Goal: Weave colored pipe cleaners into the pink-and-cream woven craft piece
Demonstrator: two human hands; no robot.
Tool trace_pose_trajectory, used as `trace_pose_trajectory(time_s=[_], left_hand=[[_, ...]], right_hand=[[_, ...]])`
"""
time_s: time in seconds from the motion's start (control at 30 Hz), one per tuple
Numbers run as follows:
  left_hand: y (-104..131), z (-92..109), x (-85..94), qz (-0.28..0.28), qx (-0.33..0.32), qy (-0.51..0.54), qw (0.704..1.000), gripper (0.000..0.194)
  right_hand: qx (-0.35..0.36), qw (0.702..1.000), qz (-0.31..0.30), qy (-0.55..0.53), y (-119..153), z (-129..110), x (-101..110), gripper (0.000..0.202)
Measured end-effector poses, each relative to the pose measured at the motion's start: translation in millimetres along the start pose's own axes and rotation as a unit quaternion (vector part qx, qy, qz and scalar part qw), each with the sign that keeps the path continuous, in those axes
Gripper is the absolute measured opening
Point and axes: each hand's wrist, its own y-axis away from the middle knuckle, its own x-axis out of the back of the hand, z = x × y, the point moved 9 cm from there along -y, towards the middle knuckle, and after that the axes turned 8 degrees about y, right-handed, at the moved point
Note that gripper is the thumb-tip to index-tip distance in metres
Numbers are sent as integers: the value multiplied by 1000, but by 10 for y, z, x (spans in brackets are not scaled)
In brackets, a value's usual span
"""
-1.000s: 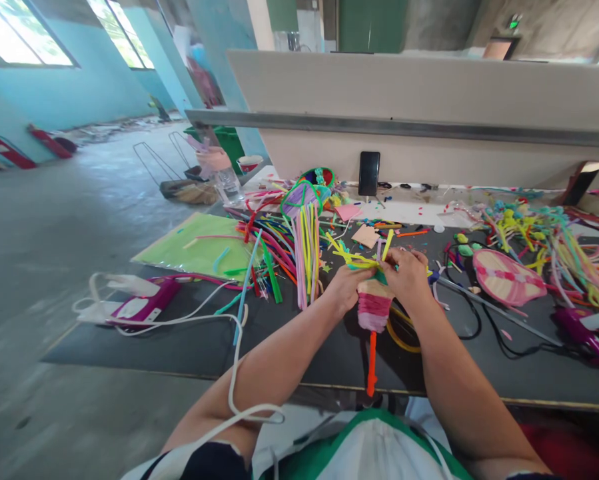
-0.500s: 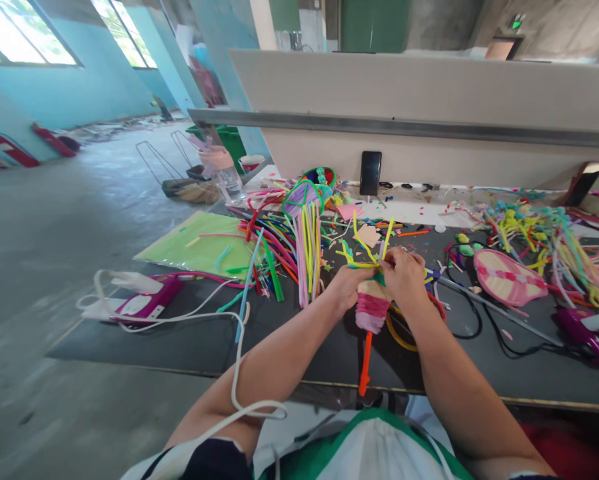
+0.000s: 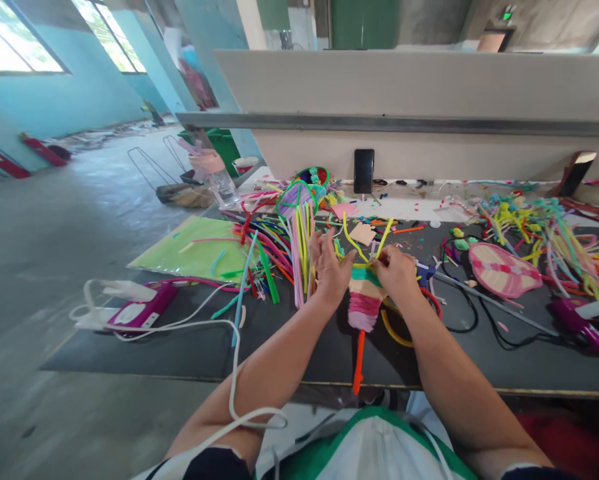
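A striped craft piece (image 3: 365,300), with green, cream, magenta and pink bands, is held over the dark table. An orange stick (image 3: 359,363) hangs from its lower end. Yellow pipe cleaners (image 3: 352,235) rise in a V from its top. My right hand (image 3: 396,268) pinches the yellow strands at the top right corner. Just left of the piece, my left hand (image 3: 330,267) is spread with its fingers apart and holds nothing.
Bundled pipe cleaners (image 3: 299,257) and a green sheet (image 3: 194,247) lie left. A phone (image 3: 364,171) leans on the divider. At right are a pink oval piece (image 3: 504,269), a glue gun's blue part (image 3: 424,272), cables and a purple power strip (image 3: 586,323).
My left hand has let go of the craft piece, moved left and opened. More of the green band shows. My right hand still pinches at the top, and the view has shifted slightly.
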Motion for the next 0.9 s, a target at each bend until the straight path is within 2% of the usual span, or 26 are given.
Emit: trace_pose_trajectory(time_s=[0.07, 0.13, 0.33, 0.4, 0.53, 0.67, 0.9], left_hand=[[-1, 85, -10, -18, -48, -40, 998, 33], [3, 110, -40, -28, -66, -64, 995, 22], [20, 254, -12, -8, -96, -92, 991, 22], [28, 311, -9, -18, -106, -103, 989, 23], [61, 382, -159, -109, -157, -125, 974, 17], [81, 354, -291, -184, -193, -173, 948, 14], [96, 289, -356, -228, -198, -258, 918, 17]], right_hand=[[4, 1000, -2, 1, 4, -14, -5, 7], [6, 1000, -4, 4, 10, -22, -13, 6], [-3, 1000, -20, -4, 20, -15, -50, 6], [-3, 1000, -22, -2, 21, -16, -52, 6], [0, 1000, -24, 13, 24, -25, -53, 7], [1, 999, -39, 32, 29, -42, -62, 9], [-6, 996, -44, 76, 57, -67, -28, 11]])
